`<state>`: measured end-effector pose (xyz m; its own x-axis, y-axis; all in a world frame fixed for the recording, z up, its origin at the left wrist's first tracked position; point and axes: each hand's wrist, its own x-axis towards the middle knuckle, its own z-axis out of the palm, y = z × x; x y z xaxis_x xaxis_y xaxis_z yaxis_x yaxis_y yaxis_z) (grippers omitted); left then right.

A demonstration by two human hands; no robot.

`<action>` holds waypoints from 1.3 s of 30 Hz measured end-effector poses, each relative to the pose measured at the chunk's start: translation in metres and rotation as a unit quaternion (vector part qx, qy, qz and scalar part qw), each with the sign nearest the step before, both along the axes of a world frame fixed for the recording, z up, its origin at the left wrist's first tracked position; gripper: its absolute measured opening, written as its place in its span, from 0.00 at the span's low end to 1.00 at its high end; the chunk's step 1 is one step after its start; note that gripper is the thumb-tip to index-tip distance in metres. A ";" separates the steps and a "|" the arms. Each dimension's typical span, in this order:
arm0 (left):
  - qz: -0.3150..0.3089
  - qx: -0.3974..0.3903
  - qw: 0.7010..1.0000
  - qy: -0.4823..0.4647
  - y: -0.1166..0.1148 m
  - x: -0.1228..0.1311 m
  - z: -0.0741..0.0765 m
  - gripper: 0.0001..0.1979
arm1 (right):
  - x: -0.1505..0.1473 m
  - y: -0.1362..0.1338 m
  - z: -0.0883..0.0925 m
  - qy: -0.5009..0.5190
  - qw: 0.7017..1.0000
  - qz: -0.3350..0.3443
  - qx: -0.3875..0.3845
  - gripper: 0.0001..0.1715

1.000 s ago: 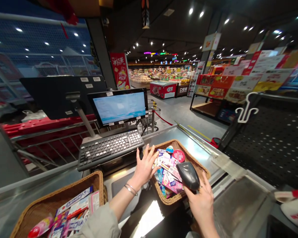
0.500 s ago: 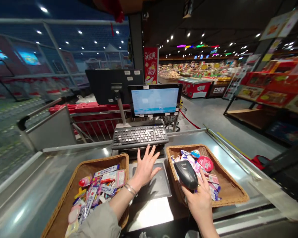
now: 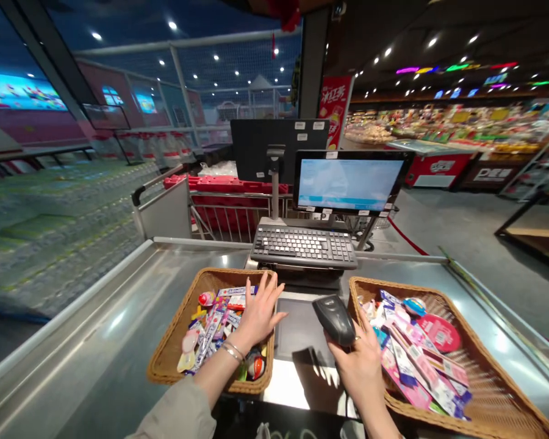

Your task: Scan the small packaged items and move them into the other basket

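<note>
My left hand (image 3: 258, 314) is spread over the right side of the left wicker basket (image 3: 165, 360), with nothing in its fingers. Candy sticks and small packaged sweets (image 3: 210, 326) fill that basket. In my right hand (image 3: 360, 360) is a black barcode scanner (image 3: 333, 320), its head tilted up and to the left above the counter's scanning plate (image 3: 297, 326). Just right of it stands the right wicker basket (image 3: 498, 372), holding pink packets (image 3: 421, 360), a round pink package (image 3: 440, 333) and a blue-topped toy-like item (image 3: 414, 306).
Behind the baskets are a keyboard (image 3: 305, 246) and a lit monitor (image 3: 352, 185), with a second dark screen (image 3: 279, 149) turned away. A metal counter (image 3: 96, 341) runs underneath. Past it stand a shopping cart (image 3: 238, 213) and stacked bottles (image 3: 73, 225).
The view has turned left, so the counter items appear farther right. My left hand has shifted over the left basket, and the scanner has moved from above the right basket to the plate.
</note>
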<state>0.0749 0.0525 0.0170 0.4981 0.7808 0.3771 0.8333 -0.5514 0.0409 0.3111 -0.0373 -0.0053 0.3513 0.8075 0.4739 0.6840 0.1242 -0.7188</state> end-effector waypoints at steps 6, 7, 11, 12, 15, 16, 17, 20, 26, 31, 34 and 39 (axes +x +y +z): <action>0.074 -0.012 0.997 0.029 -0.003 -0.050 -0.014 0.32 | -0.019 0.008 -0.003 -0.024 0.999 0.040 -0.020 0.25; 0.084 -0.012 0.996 0.033 -0.003 -0.059 -0.018 0.32 | -0.022 0.009 -0.003 -0.024 0.998 0.049 -0.020 0.24; 0.117 -0.022 0.992 0.052 -0.003 -0.091 -0.030 0.31 | -0.033 0.013 -0.005 -0.019 0.997 0.069 -0.028 0.23; 0.125 -0.026 0.990 0.056 -0.003 -0.098 -0.033 0.31 | -0.036 0.014 -0.005 -0.018 0.997 0.072 -0.032 0.23; 0.144 -0.038 0.987 0.066 -0.001 -0.116 -0.040 0.30 | -0.043 0.017 -0.008 -0.017 0.996 0.082 -0.042 0.22; 0.149 -0.044 0.985 0.069 0.000 -0.120 -0.042 0.31 | -0.045 0.018 -0.009 -0.018 0.995 0.084 -0.044 0.22; 0.153 -0.050 0.984 0.074 0.002 -0.124 -0.044 0.31 | -0.047 0.019 -0.010 -0.020 0.995 0.086 -0.046 0.21; 0.153 -0.065 0.982 0.089 0.009 -0.132 -0.047 0.31 | -0.052 0.023 -0.013 -0.025 0.994 0.092 -0.049 0.19; 0.114 -0.061 0.984 0.119 0.028 -0.142 -0.060 0.25 | -0.057 0.030 -0.016 -0.032 0.994 0.099 -0.041 0.19; 0.081 -0.059 0.986 0.133 0.037 -0.141 -0.074 0.20 | -0.060 0.035 -0.018 -0.032 0.994 0.096 -0.045 0.20; 0.068 -0.054 0.986 0.142 0.041 -0.138 -0.079 0.20 | -0.060 0.036 -0.019 -0.032 0.994 0.093 -0.052 0.20; 0.053 -0.045 0.985 0.157 0.047 -0.137 -0.087 0.21 | -0.057 0.038 -0.021 -0.031 0.994 0.090 -0.058 0.21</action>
